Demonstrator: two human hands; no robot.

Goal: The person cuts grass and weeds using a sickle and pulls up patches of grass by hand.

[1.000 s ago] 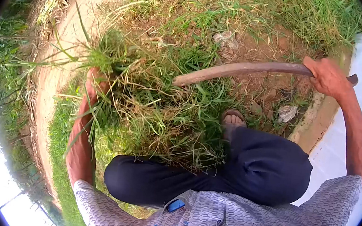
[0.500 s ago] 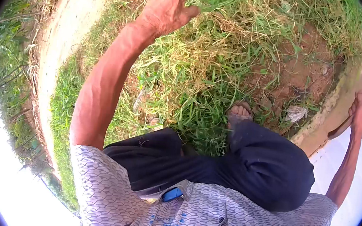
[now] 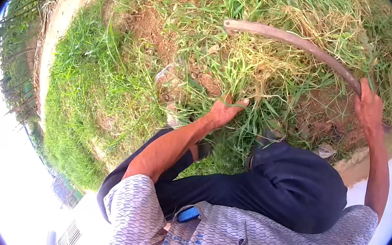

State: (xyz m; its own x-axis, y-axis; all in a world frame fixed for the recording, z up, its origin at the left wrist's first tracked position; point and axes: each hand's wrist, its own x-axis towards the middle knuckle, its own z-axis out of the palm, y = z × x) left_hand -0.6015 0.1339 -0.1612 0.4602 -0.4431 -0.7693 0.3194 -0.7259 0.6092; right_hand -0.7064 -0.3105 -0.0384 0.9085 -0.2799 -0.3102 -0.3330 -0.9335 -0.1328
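My left hand (image 3: 226, 110) is down in the long green grass (image 3: 254, 117) between my feet. Its thumb shows on top, and the other fingers are partly hidden among the blades they close round. On the right, my right hand (image 3: 369, 106) grips a sickle with a long, curved wooden handle (image 3: 294, 41). The handle arcs up and left over the grass, ending in a blunt tip with a small hole. Behind my right wrist a dark bit of the tool shows; most of the blade is hidden.
Cut, yellowing grass (image 3: 270, 68) lies ahead of my hands. Bare brown soil (image 3: 322, 115) and a pale crumpled scrap (image 3: 325, 151) are at the right, beside a concrete edge (image 3: 356, 162). A pale dirt path (image 3: 73, 7) runs along the left.
My left hand has come down from the upper middle into the grass near my feet. My right hand has moved up and left, swinging the sickle's handle across the grass.
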